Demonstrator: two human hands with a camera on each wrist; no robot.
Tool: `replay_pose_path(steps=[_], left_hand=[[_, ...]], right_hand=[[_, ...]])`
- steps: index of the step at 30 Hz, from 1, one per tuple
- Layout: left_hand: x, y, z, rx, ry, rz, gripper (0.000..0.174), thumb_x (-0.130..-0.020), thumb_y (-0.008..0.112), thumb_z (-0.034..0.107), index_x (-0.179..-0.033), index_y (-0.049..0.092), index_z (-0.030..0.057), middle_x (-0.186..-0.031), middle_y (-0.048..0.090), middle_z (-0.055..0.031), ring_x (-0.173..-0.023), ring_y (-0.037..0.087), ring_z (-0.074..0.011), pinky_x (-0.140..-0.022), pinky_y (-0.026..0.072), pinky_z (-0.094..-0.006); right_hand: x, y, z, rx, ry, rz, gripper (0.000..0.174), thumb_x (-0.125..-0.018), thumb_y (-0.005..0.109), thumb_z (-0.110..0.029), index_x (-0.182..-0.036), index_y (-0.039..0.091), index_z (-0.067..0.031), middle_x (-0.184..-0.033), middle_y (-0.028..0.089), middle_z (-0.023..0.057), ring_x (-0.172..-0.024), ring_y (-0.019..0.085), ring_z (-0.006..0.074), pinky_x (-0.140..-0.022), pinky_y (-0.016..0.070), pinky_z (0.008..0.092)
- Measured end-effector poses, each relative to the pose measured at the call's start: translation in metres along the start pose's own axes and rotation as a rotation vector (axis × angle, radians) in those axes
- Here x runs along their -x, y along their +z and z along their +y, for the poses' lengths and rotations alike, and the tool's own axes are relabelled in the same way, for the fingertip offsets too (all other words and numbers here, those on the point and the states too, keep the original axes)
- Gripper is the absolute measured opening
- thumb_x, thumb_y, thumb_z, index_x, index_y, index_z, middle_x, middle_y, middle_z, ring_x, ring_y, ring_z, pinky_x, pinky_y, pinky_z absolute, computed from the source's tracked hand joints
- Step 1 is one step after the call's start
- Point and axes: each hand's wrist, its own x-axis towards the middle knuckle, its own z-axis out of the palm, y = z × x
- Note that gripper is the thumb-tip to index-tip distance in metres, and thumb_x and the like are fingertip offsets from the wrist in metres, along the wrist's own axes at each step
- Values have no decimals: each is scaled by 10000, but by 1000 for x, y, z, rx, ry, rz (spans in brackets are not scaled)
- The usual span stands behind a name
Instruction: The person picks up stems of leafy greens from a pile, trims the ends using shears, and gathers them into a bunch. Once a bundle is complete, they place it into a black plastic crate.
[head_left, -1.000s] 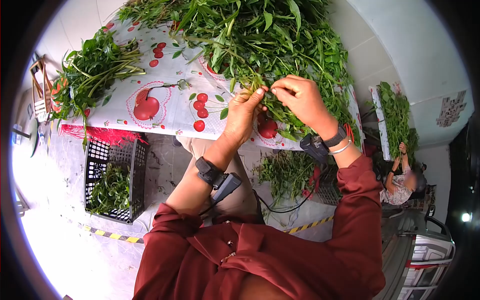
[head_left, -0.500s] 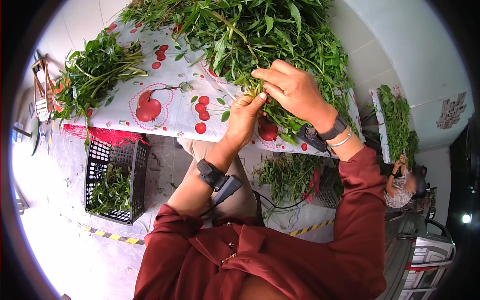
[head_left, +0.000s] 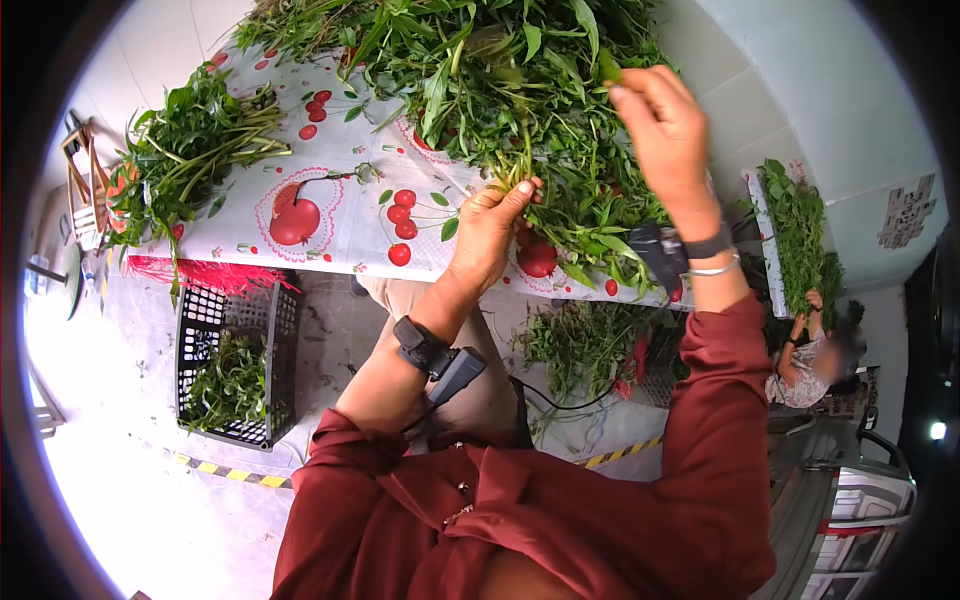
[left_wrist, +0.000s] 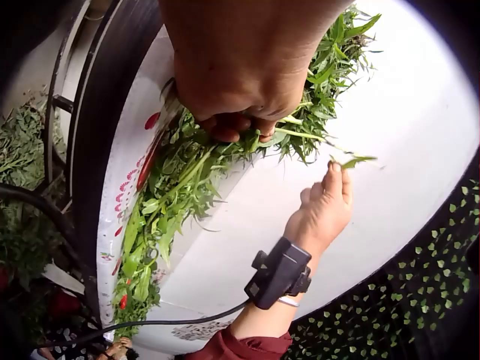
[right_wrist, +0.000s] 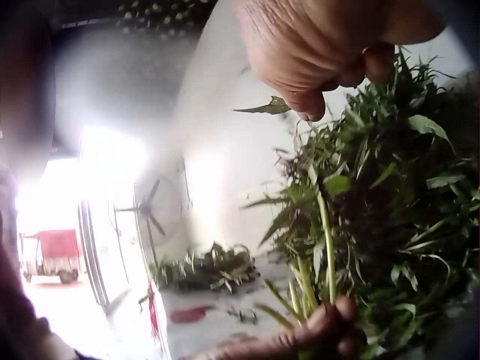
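Observation:
Near the middle of the table edge, my left hand [head_left: 488, 232] grips several green stems [head_left: 524, 150], leaves pointing away from me; the left wrist view shows the same hand [left_wrist: 236, 97] with its fingers curled round them. Up and to the right, my right hand [head_left: 668, 135] pinches a small leaf [head_left: 609, 66] between thumb and forefinger, apart from the bunch. In the right wrist view that leaf [right_wrist: 266, 107] hangs at the fingertips. A large heap of leafy greens [head_left: 600, 120] lies beyond and beside both hands.
A separate bunch [head_left: 190, 150] lies at the left on the cherry-patterned tablecloth [head_left: 330, 225]. Below stands a black crate [head_left: 283, 350] holding greens. More greens [head_left: 575, 350] are under the table. At far right, another person [head_left: 803, 365] handles greens on a second table.
My right hand has moved from beside the left hand up and to the right, with a leaf in its fingers. My left hand has stayed nearly in place.

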Motion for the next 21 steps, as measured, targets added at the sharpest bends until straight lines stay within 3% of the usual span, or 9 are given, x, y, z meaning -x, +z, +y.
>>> replay_pose_path(steps=[3, 5, 7, 10, 11, 13, 15, 17, 21], left_hand=[[0, 0, 3, 26, 21, -8, 183, -847, 611, 196, -958, 643, 54, -840, 618, 12, -719, 521, -48, -589, 398, -195], [1, 1, 4, 16, -12, -3, 180, -851, 606, 196, -955, 643, 54, -835, 617, 14, -710, 517, -45, -590, 397, -194], [0, 1, 5, 1, 0, -9, 178, -853, 602, 195, -954, 643, 54, -832, 616, 15, -701, 515, -43, -591, 396, -192], [0, 2, 1, -6, 1, -9, 178, -857, 597, 193, -956, 642, 53, -821, 616, 17, -683, 511, -42, -589, 394, -189], [-1, 2, 2, 4, 14, -7, 179, -858, 595, 193, -958, 641, 52, -812, 615, 18, -674, 509, -41, -587, 394, -188], [0, 1, 3, -5, 7, -18, 179, -857, 597, 191, -962, 639, 53, -796, 616, 15, -675, 514, -43, -581, 397, -189], [1, 3, 4, -9, 23, 10, 169, -855, 599, 187, -946, 636, 49, -786, 616, 8, -661, 510, -44, -572, 399, -189], [0, 1, 0, -6, 38, 8, 162, -854, 600, 185, -931, 635, 47, -783, 615, 5, -641, 501, -46, -563, 396, -190], [-2, -4, -3, -15, 58, -44, 156, -852, 602, 185, -898, 632, 39, -768, 608, 3, -575, 463, -48, -533, 386, -193]], right_hand=[[7, -38, 30, 258, 37, -20, 127, -825, 556, -119, -873, 607, -13, -761, 566, 114, -663, 565, 270, -580, 434, 334], [20, -62, 51, 769, 209, -234, 184, -831, 564, -223, -813, 614, -47, -753, 544, 119, -692, 550, 325, -596, 432, 395], [30, -72, 48, 874, 316, -322, 176, -815, 578, -212, -758, 601, -47, -737, 522, 116, -681, 540, 326, -591, 427, 404], [40, -59, 32, 519, 77, -180, 99, -765, 583, -101, -862, 589, -82, -800, 519, 96, -686, 543, 321, -603, 435, 406], [38, -50, 16, 509, 53, -182, 213, -752, 563, -41, -951, 585, -115, -817, 520, 81, -690, 552, 295, -589, 448, 385], [38, -33, 0, 344, -18, -269, 251, -779, 550, -19, -1009, 591, -108, -786, 507, 78, -687, 549, 241, -618, 460, 324], [38, -11, -12, 297, -234, -301, 263, -738, 562, -23, -973, 601, -135, -756, 479, 57, -648, 550, 213, -528, 460, 312], [36, 7, -21, 322, -433, -327, 247, -740, 554, -77, -979, 602, -113, -754, 481, 30, -674, 551, 176, -558, 466, 292], [30, 27, -14, 375, -564, -358, 162, -730, 539, -131, -880, 583, -87, -774, 475, 13, -734, 531, 159, -597, 442, 277]])
